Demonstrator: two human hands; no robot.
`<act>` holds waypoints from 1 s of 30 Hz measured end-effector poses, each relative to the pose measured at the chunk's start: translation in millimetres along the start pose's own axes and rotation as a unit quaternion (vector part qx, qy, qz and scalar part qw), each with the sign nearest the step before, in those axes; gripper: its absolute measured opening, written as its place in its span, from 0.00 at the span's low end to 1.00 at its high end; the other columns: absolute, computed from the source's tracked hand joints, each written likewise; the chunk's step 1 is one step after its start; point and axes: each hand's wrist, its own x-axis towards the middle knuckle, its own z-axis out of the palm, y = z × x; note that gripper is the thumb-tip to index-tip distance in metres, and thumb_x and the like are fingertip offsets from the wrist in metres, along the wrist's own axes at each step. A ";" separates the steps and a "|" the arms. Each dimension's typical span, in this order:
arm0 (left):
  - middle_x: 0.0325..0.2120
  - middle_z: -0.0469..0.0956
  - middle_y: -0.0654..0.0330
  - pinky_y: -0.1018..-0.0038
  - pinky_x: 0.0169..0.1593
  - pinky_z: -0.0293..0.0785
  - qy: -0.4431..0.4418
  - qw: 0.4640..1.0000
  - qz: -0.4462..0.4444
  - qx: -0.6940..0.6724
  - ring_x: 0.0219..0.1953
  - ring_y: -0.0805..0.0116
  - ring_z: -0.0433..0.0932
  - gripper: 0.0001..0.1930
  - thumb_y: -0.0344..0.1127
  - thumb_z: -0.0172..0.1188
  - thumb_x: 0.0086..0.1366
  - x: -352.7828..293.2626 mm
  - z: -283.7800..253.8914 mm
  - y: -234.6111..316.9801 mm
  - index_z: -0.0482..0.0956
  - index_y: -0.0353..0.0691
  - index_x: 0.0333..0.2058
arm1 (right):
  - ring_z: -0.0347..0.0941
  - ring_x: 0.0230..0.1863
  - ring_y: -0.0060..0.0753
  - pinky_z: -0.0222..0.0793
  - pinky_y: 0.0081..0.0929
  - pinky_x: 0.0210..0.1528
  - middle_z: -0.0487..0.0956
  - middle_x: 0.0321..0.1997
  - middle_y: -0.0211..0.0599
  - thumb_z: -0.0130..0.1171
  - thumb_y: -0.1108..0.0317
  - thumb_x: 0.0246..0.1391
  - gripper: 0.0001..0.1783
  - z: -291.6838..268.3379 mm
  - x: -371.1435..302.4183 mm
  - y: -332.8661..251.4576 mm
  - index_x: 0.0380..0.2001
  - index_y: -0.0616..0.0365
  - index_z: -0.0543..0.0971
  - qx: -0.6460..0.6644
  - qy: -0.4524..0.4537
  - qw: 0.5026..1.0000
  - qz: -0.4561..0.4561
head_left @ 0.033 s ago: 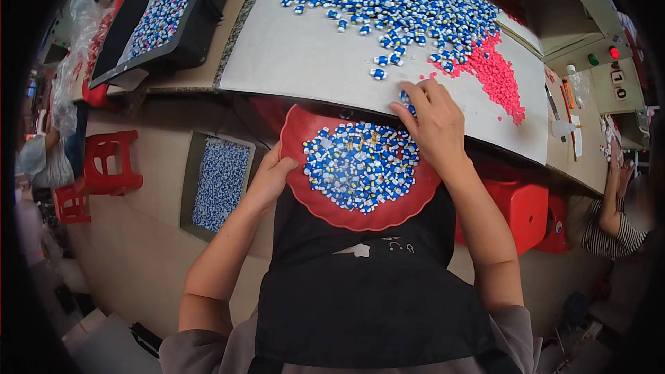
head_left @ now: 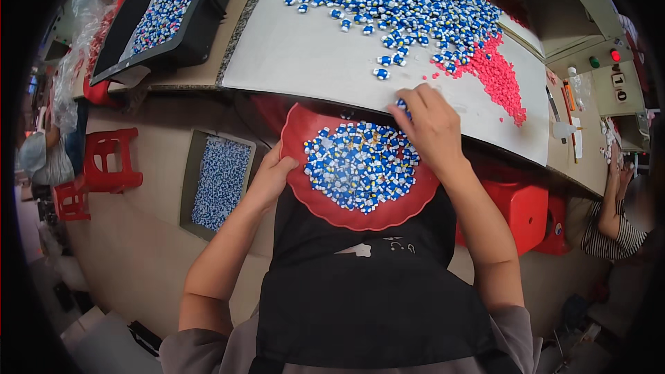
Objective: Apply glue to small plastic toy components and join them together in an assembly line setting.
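Note:
A red scalloped bowl [head_left: 388, 219] rests against my black apron, below the front edge of the worktable. Many small blue-and-white pieces [head_left: 360, 170] with bits of yellow fill its middle. My left hand [head_left: 271, 172] is closed on the bowl's left rim, thumb on the inside. Over the right side of the bowl, close to the table edge, my right hand [head_left: 433, 128] has its fingers curled round blue-and-white pieces [head_left: 403, 105], partly hidden by the fingers. A large spread of the same pieces [head_left: 395, 10] lies farther back on the white tabletop [head_left: 312, 69].
Pink pellets [head_left: 499, 79] lie right of the spread. A black tray [head_left: 166, 45] of pieces stands at left; a grey bin [head_left: 222, 183] of pieces is on the floor. Red stools [head_left: 114, 159] stand nearby. A person in a striped sleeve [head_left: 616, 235] sits at far right.
My right hand has shifted slightly left and down toward the bowl, with the pieces in its fingers. My left hand and the bowl stay in place.

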 end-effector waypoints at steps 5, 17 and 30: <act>0.40 0.70 0.62 0.77 0.44 0.65 0.065 0.996 -0.047 -0.050 0.41 0.74 0.69 0.22 0.25 0.43 0.51 -20.2 -23.0 -2.3 0.62 0.36 0.48 | 0.69 0.28 0.34 0.65 0.29 0.30 0.70 0.25 0.35 0.60 0.65 0.36 0.15 -6.7 -12.1 -45.1 0.30 0.57 0.73 0.260 -0.102 0.948 -0.155; 0.42 0.67 0.54 0.67 0.31 0.77 0.348 0.913 -0.124 -0.171 0.43 0.57 0.70 0.28 0.25 0.43 0.48 -142.2 -260.2 -130.6 0.54 0.44 0.52 | 0.68 0.41 0.37 0.64 0.30 0.42 0.74 0.36 0.38 0.56 0.73 0.39 0.11 -20.5 6.0 54.8 0.31 0.62 0.75 -0.038 -0.004 0.994 -0.103; 0.48 0.59 0.49 0.52 0.34 0.72 0.636 0.739 -0.219 0.041 0.46 0.45 0.65 0.34 0.28 0.48 0.50 -30.0 -379.7 -235.9 0.43 0.56 0.54 | 0.66 0.45 0.39 0.61 0.28 0.46 0.70 0.42 0.41 0.48 0.81 0.44 0.14 -58.4 -31.8 91.2 0.37 0.59 0.74 -0.140 -0.035 0.989 0.034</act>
